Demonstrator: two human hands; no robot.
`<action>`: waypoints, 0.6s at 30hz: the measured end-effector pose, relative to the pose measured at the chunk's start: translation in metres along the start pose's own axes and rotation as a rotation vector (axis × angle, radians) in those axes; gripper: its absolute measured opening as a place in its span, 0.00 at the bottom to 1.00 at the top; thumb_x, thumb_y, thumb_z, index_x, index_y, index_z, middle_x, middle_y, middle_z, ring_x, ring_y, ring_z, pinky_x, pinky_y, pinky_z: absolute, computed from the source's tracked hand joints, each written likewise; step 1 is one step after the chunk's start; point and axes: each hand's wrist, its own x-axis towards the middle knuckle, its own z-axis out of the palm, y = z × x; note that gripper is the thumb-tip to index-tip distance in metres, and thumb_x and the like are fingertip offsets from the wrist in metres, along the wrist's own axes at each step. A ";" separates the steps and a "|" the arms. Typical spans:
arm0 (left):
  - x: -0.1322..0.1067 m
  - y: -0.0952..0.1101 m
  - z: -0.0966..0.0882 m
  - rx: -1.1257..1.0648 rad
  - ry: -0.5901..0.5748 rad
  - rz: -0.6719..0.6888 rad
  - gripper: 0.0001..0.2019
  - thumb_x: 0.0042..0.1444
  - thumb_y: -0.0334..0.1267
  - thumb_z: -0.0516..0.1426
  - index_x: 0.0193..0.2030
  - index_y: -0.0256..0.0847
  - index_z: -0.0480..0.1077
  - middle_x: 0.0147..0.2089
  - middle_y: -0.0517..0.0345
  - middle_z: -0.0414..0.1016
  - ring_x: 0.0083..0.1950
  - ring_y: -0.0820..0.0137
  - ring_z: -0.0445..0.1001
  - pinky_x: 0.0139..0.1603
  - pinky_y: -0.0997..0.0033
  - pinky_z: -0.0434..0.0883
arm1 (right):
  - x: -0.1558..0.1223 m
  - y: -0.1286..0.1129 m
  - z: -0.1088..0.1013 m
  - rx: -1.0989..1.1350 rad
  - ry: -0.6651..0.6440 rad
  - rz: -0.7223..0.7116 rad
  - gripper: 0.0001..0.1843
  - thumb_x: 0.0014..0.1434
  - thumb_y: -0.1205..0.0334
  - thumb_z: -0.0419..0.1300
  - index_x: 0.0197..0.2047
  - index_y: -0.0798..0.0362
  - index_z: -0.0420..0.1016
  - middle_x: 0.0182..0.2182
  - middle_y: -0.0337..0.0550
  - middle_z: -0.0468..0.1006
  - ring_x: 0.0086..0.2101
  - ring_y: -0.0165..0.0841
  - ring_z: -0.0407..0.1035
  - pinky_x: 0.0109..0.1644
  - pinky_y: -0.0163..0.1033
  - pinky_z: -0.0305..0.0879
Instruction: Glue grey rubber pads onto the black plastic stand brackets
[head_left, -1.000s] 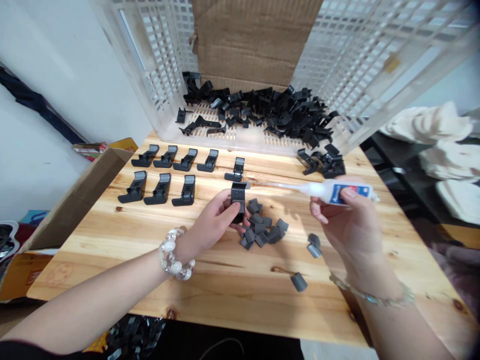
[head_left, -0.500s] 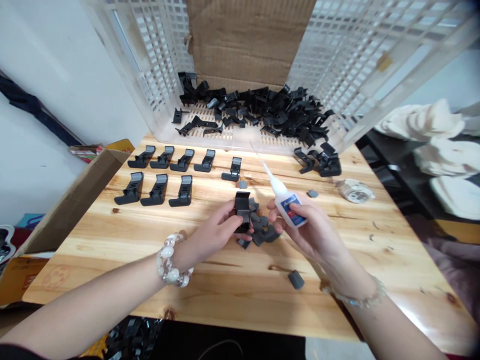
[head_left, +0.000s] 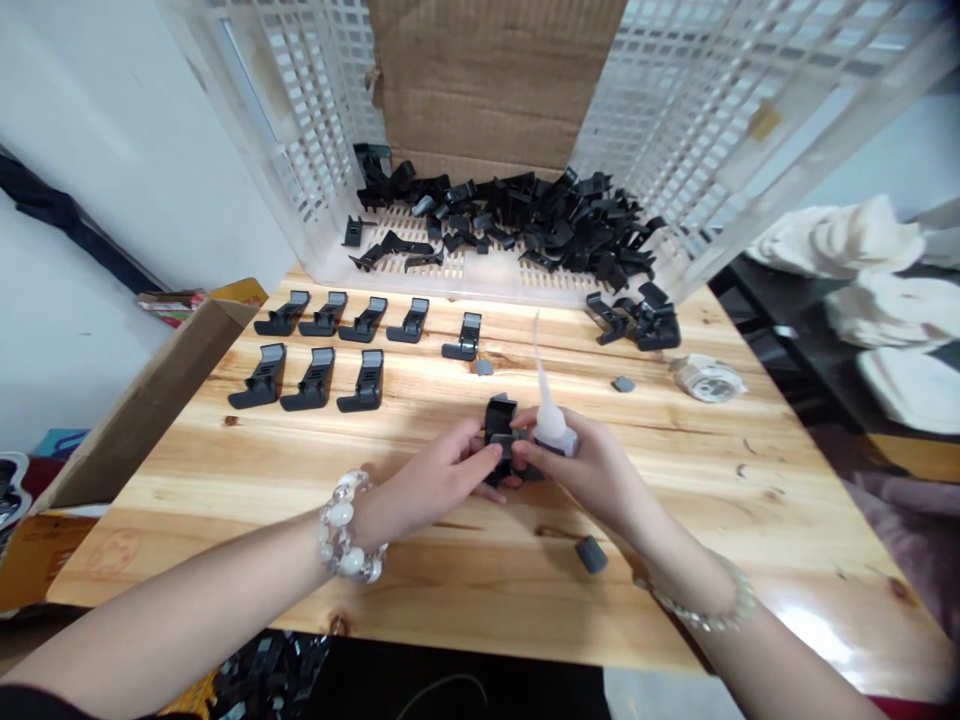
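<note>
My left hand [head_left: 454,462] is closed around a black plastic bracket [head_left: 501,412], its thumb pressing on a grey pad at the bracket's lower part. In my right hand [head_left: 592,460] is a white glue bottle [head_left: 551,425] with a long thin nozzle pointing up and away from me. The right thumb and forefinger touch the right side of the bracket, by the grey pad. My hands and the bracket cover most of a small pile of grey pads beneath them. One loose grey pad [head_left: 591,555] lies nearer to me on the wooden table [head_left: 450,610].
Several black brackets [head_left: 370,382] with grey pads stand in two rows at left. Behind is a white plastic basket [head_left: 480,265] heaped with black brackets. A few more brackets [head_left: 654,318] and a tape roll [head_left: 709,380] sit at right. A cardboard box [head_left: 150,390] stands left of the table.
My right hand has moved left to the bracket, and the glue bottle has swung more upright, its label now mostly hidden. The left hand with the bracket has shifted slightly right and towards me.
</note>
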 end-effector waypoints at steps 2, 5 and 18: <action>0.000 -0.003 0.000 0.014 -0.028 0.002 0.16 0.62 0.44 0.57 0.54 0.41 0.67 0.44 0.50 0.76 0.43 0.65 0.78 0.43 0.62 0.78 | -0.002 -0.004 0.002 -0.130 0.018 -0.078 0.08 0.53 0.59 0.67 0.36 0.51 0.75 0.31 0.41 0.75 0.31 0.34 0.69 0.34 0.39 0.65; -0.001 -0.004 0.000 0.018 -0.068 0.007 0.15 0.62 0.44 0.56 0.54 0.43 0.66 0.46 0.50 0.76 0.44 0.66 0.78 0.44 0.63 0.77 | -0.004 -0.008 0.003 -0.202 -0.006 -0.118 0.05 0.55 0.60 0.64 0.32 0.50 0.73 0.29 0.41 0.73 0.31 0.35 0.68 0.36 0.41 0.65; -0.004 0.000 0.003 0.075 -0.119 -0.076 0.09 0.64 0.40 0.52 0.47 0.39 0.66 0.49 0.48 0.75 0.40 0.67 0.78 0.41 0.63 0.77 | -0.001 -0.005 -0.004 -0.201 0.122 -0.090 0.09 0.54 0.56 0.64 0.32 0.53 0.71 0.33 0.44 0.76 0.31 0.35 0.67 0.35 0.41 0.63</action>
